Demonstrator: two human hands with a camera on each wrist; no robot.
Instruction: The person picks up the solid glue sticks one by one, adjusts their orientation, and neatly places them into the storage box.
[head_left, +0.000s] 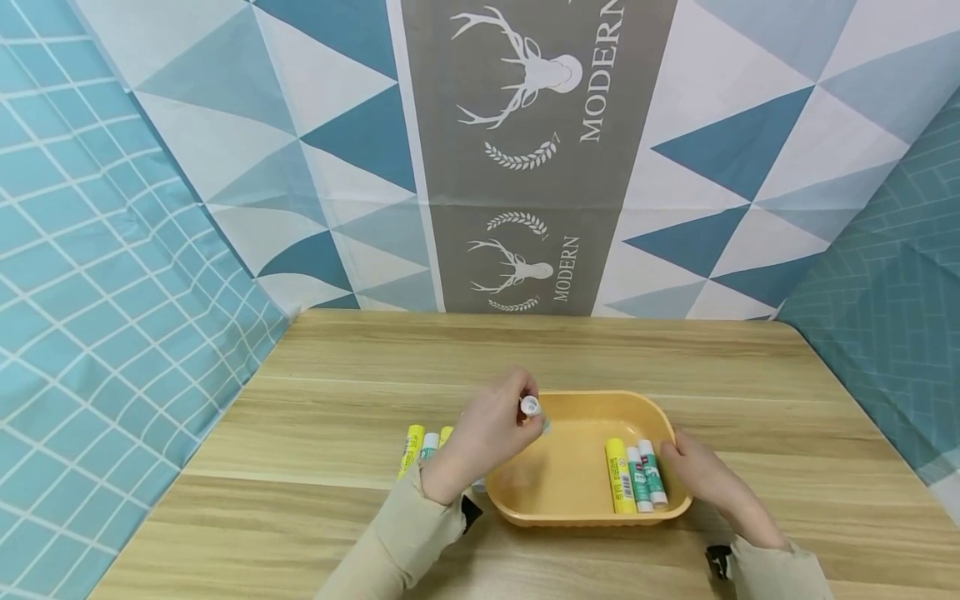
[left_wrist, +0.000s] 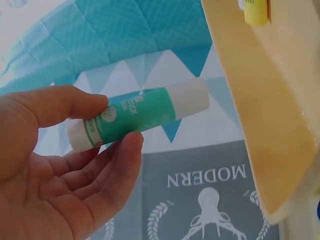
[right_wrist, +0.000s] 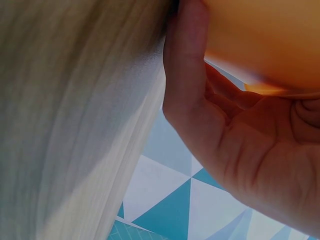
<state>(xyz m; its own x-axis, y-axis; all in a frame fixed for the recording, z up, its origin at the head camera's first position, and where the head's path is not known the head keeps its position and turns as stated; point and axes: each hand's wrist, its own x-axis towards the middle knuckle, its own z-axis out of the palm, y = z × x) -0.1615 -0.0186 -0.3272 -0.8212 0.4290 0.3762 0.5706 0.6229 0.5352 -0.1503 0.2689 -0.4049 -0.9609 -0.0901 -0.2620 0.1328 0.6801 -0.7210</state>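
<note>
My left hand pinches a green and white glue stick between thumb and fingers, above the left side of a yellow-orange tray. In the left wrist view the stick lies slanted across the fingertips, both white ends showing. My right hand grips the tray's right rim, part of its fingers hidden by the tray wall. Inside the tray, toward the right, a yellow glue stick lies beside two green and white glue sticks.
Left of the tray, partly behind my left forearm, lie more glue sticks, among them a yellow one and a white-capped one. The wooden table meets a patterned wall covering at the back.
</note>
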